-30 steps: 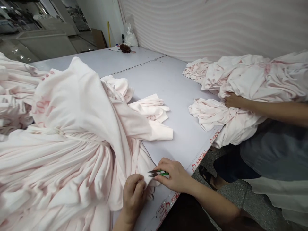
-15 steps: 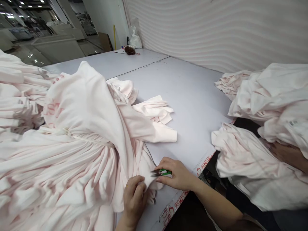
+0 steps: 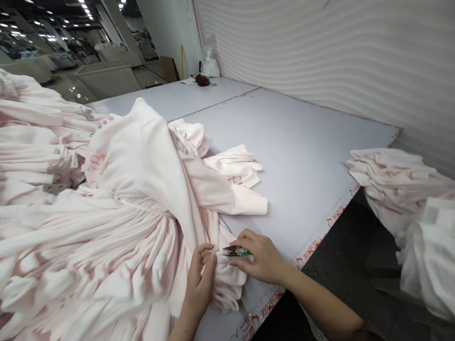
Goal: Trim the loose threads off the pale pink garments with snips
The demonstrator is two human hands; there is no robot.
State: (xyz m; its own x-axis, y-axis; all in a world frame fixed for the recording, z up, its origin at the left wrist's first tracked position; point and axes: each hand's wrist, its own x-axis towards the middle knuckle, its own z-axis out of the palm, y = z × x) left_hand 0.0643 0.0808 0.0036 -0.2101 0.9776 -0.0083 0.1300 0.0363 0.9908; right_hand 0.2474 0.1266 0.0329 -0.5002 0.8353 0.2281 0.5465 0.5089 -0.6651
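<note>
My right hand (image 3: 261, 255) holds thread snips (image 3: 236, 251) with dark blades and a green handle. The blades stand apart and point left toward the fingertips of my left hand (image 3: 201, 277). That hand is closed, with thumb and forefinger pinched at a pale pink garment (image 3: 227, 277); the exact bit of cloth or thread in the pinch is too small to tell. The garment's gathered cloth hangs behind and below both hands. To the left lies a large pale pink bundle (image 3: 138, 237) tied around with a cord, with red marks on its upper cloth.
A pale table (image 3: 298, 156) has red-printed tape along its front edge. More pink garments (image 3: 31, 123) are heaped at the left. Beyond the table's right edge is another pale bundle (image 3: 401, 184). A brown tangle (image 3: 202, 80) and a plastic bag (image 3: 211, 64) stand at the back.
The pale bundle at the right has moved away to the right, off the table. The garment cloth by my left hand has dropped lower and hangs looser. My view has shifted slightly.
</note>
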